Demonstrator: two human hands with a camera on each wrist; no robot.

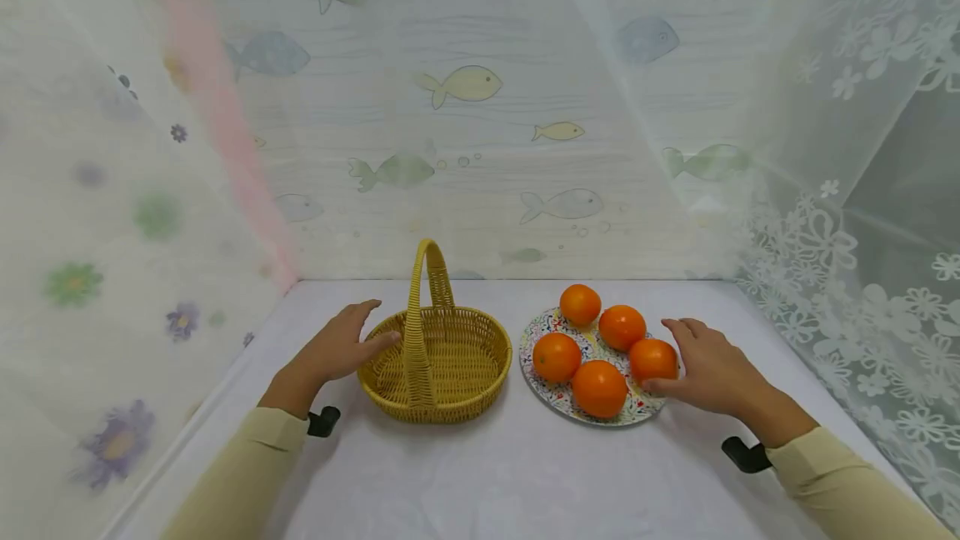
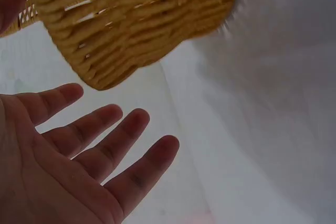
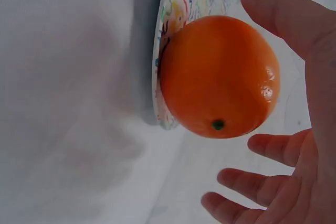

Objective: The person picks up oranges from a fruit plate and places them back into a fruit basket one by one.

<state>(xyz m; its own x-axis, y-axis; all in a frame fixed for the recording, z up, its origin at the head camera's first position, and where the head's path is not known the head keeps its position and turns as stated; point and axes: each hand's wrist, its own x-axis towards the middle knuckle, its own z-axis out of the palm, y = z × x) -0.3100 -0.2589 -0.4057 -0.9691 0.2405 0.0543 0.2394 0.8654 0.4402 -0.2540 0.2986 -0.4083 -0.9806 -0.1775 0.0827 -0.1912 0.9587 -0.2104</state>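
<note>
A yellow wicker basket (image 1: 465,357) with a tall arched handle stands left of centre, its inside bare. My left hand (image 1: 341,348) is at the basket's left side, fingers spread; in the left wrist view the fingers (image 2: 142,174) are apart from the woven wall (image 2: 142,19). To the right, several oranges (image 1: 600,390) sit on a round plate (image 1: 536,390) with a colourful speckled pattern. My right hand (image 1: 708,369) is beside the rightmost orange (image 1: 652,359), thumb and fingers extended around it without gripping. The right wrist view shows this orange (image 3: 220,77) with its green stem spot.
A white cloth (image 1: 480,482) covers the table. Behind it hangs a sheer curtain (image 1: 480,132) printed with fish. Flowered curtains flank the table, the left one (image 1: 112,315) with coloured flowers and the right one (image 1: 885,357) with white flowers.
</note>
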